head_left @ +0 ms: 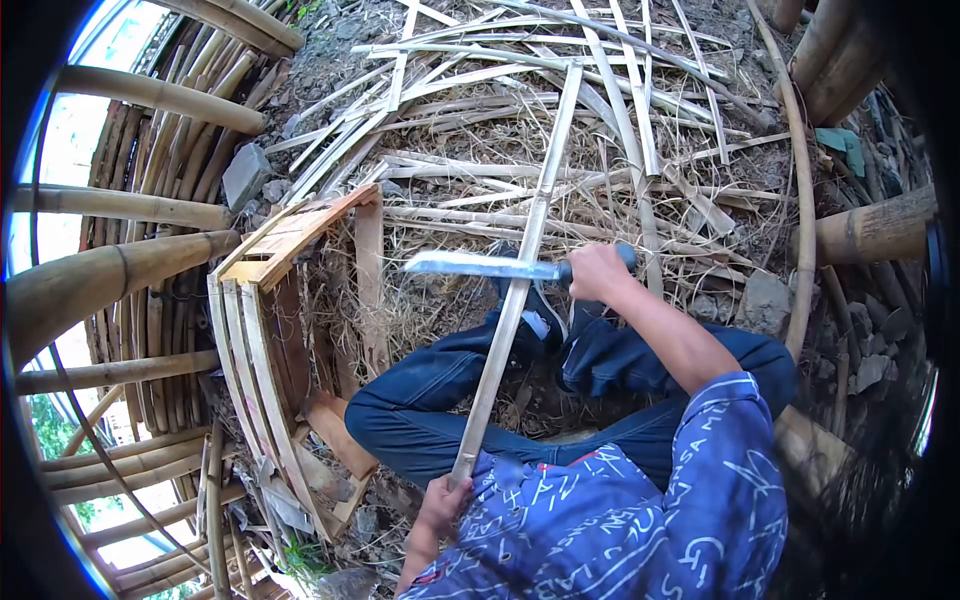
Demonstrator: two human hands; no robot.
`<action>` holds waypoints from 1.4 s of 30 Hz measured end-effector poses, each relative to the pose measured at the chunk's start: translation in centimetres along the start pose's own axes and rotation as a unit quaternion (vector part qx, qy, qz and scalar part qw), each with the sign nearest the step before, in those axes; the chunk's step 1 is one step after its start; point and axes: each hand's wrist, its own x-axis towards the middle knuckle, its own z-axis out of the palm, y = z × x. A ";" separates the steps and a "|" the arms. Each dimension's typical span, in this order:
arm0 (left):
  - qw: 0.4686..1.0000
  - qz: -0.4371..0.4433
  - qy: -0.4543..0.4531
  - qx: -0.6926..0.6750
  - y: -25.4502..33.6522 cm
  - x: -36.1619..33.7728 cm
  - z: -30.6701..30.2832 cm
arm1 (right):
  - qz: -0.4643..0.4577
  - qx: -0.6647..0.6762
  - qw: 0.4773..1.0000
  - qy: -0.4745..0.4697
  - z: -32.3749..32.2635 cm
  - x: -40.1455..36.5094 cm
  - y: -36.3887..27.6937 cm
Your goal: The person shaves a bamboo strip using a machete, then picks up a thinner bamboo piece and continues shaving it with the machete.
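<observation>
My right hand (597,272) is wrapped round the dark handle of a machete (470,263). Its long pale blade points left and crosses over a bamboo strip (522,270). My left hand (441,503) is closed round the near end of this strip, close to my waist. From there the strip slants up and away over my crossed legs (430,395), its far end lying over the pile. Beyond the blade, many split bamboo strips (480,172) lie crisscrossed on the ground.
A slatted wooden crate (262,270) stands close on my left. Thick bamboo poles (140,205) line the left side, and another pole (870,228) juts in from the right. Stones (768,303) and curled shavings (450,120) litter the soil.
</observation>
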 end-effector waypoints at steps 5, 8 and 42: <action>1.000 0.011 -0.012 -0.008 -0.5 0.3 -0.3 | 0.001 -0.031 0.999 0.038 -1.0 2.0 1.8; 0.999 0.035 0.003 0.018 -0.1 -0.1 0.0 | 0.069 -0.035 0.996 0.046 -1.9 3.4 2.8; 0.999 0.022 0.001 -0.024 0.7 -0.1 0.6 | -0.095 0.063 0.991 -0.068 4.1 -6.8 -8.1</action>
